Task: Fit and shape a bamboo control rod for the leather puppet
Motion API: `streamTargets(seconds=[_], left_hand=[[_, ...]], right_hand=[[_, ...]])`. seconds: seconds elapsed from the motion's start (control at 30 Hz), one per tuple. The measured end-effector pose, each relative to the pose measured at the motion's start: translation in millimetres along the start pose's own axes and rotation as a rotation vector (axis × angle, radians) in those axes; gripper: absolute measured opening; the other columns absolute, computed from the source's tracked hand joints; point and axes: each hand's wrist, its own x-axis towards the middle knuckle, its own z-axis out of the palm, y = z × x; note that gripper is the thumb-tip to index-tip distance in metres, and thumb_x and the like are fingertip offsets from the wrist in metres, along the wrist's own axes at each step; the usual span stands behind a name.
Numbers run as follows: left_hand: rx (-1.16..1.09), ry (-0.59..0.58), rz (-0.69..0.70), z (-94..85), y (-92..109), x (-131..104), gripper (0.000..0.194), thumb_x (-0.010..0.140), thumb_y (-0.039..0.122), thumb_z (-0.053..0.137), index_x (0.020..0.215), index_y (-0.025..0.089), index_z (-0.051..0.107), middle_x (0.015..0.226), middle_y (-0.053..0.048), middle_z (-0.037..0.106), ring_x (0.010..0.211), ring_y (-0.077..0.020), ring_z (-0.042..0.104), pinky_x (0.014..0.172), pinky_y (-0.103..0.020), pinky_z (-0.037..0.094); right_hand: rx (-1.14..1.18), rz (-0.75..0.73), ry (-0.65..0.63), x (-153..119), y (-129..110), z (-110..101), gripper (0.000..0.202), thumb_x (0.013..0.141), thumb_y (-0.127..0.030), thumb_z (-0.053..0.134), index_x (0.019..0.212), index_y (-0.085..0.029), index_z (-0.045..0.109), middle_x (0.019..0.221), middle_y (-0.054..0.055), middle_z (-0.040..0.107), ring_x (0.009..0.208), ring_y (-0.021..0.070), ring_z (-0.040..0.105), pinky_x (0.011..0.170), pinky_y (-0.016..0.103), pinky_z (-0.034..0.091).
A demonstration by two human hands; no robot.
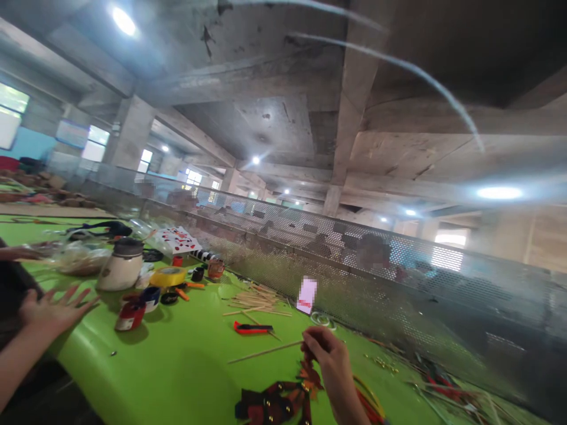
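Head view tilts up; concrete ceiling fills the top half, green table [186, 366] runs along the bottom

Right hand [330, 360], near centre-right: fingers curled in, thumb and fingertips pinching the right end of a thin wooden stick [266, 352]. The stick slants down to the left, low over the table surface; whether its far end touches the table I cannot tell. Just below the hand lies a dark red and black jointed piece with brass studs [277, 401], flat on the table at the near edge.

Left hand [53, 307], far left: fingers spread wide, palm down, holding nothing, hovering beside the table's left edge. Nearest things to it are a red-labelled tin [130, 316] and a blue cup [150, 295], just to its right.

Around them:
- white jar with dark lid [121, 265], left and farther back
- yellow tape roll [168, 276] right of the jar
- red-handled cutter [252, 328] lying flat, between the tape roll and the right hand
- loose pile of wooden sticks [254, 298] beyond the cutter
- white card with red shapes [177, 239] at the far end
- perforated metal screen [354, 265] along the table's far side, running left to right

Another person's hand [18, 252] shows at the far left edge, well apart from the spread left hand
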Motion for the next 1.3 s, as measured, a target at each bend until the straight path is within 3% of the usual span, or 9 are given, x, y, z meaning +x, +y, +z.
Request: streamTargets(seconds=[0.17,0.3,0.4,0.5,0.7,0.87,1.0,1.13,1.3], left_hand=[[0.032,0.01,-0.062,3.7,1.5,-3.7,0.055,0.105,0.052,0.014,0.13,0.022,0.053,0.171,-0.015,0.025,0.157,-0.0375,0.025,0.119,-0.074,0.014],[0.055,0.034,-0.083,5.0,2.0,-2.7,0.051,0.109,0.048,0.016,0.15,0.025,0.038,0.172,-0.014,0.022,0.156,-0.033,0.03,0.12,-0.072,0.02],[0.051,0.044,-0.095,4.4,-0.4,1.2,0.051,0.111,0.046,0.022,0.158,0.026,0.03,0.17,-0.014,0.028,0.154,-0.0322,0.035,0.122,-0.071,0.023],[0.033,0.062,-0.098,3.3,-2.6,4.6,0.056,0.11,0.052,0.033,0.158,0.023,0.035,0.166,-0.014,0.036,0.149,-0.035,0.041,0.122,-0.069,0.027],[0.014,0.099,-0.119,0.7,-0.3,5.9,0.06,0.105,0.054,0.051,0.155,0.022,0.041,0.154,-0.015,0.048,0.132,-0.0336,0.057,0.109,-0.06,0.046],[0.009,0.09,-0.128,-4.7,-3.1,12.2,0.051,0.104,0.048,0.058,0.146,0.02,0.051,0.144,-0.014,0.056,0.122,-0.0305,0.062,0.103,-0.056,0.052],[0.015,0.085,-0.128,-9.9,-7.7,22.0,0.051,0.103,0.048,0.058,0.144,0.019,0.053,0.14,-0.014,0.058,0.117,-0.0292,0.064,0.099,-0.054,0.054],[0.035,0.071,-0.119,-13.2,-11.1,29.3,0.049,0.104,0.047,0.058,0.143,0.017,0.053,0.137,-0.014,0.06,0.114,-0.0277,0.065,0.097,-0.052,0.055],[0.087,0.047,-0.107,-12.9,-12.2,28.1,0.048,0.104,0.044,0.059,0.142,0.015,0.053,0.134,-0.014,0.061,0.111,-0.0261,0.066,0.095,-0.051,0.056]], right_hand=[[0.02,0.091,0.061,-0.4,23.7,-31.9,0.055,0.041,-0.06,0.096,0.064,-0.017,0.07,0.053,0.001,0.063,0.046,0.0143,0.057,0.045,0.024,0.045],[0.027,0.129,0.083,5.9,42.2,-44.1,0.053,0.041,-0.057,0.098,0.065,-0.016,0.073,0.054,0.002,0.065,0.047,0.013,0.057,0.045,0.022,0.043],[0.015,0.134,0.062,8.6,52.5,-45.2,0.05,0.042,-0.051,0.1,0.069,-0.015,0.076,0.056,0.002,0.067,0.05,0.0143,0.059,0.048,0.023,0.045],[0.033,0.151,0.029,5.5,58.1,-42.4,0.05,0.046,-0.051,0.099,0.073,-0.016,0.077,0.063,0.003,0.07,0.057,0.0168,0.064,0.055,0.025,0.051],[0.033,0.177,-0.02,-3.0,60.2,-36.7,0.049,0.051,-0.052,0.098,0.078,-0.016,0.078,0.064,0.005,0.072,0.059,0.0179,0.065,0.057,0.026,0.052],[-0.066,0.072,-0.009,-12.9,74.6,-25.6,0.047,0.058,-0.055,0.095,0.076,-0.017,0.076,0.061,0.004,0.07,0.058,0.0174,0.062,0.052,0.025,0.049],[0.064,0.187,-0.003,-17.6,78.1,-19.4,0.046,0.057,-0.052,0.096,0.079,-0.017,0.074,0.063,0.002,0.068,0.056,0.0154,0.059,0.047,0.023,0.047],[0.249,0.253,-0.062,-9.1,56.7,-5.2,0.042,0.058,-0.044,0.096,0.08,-0.017,0.071,0.067,0.001,0.066,0.056,0.0131,0.057,0.05,0.023,0.047],[-0.073,-0.133,-0.201,-7.6,13.1,54.5,0.026,0.084,-0.042,0.08,0.09,-0.018,0.072,0.073,0.004,0.07,0.064,0.0168,0.062,0.058,0.027,0.05]])
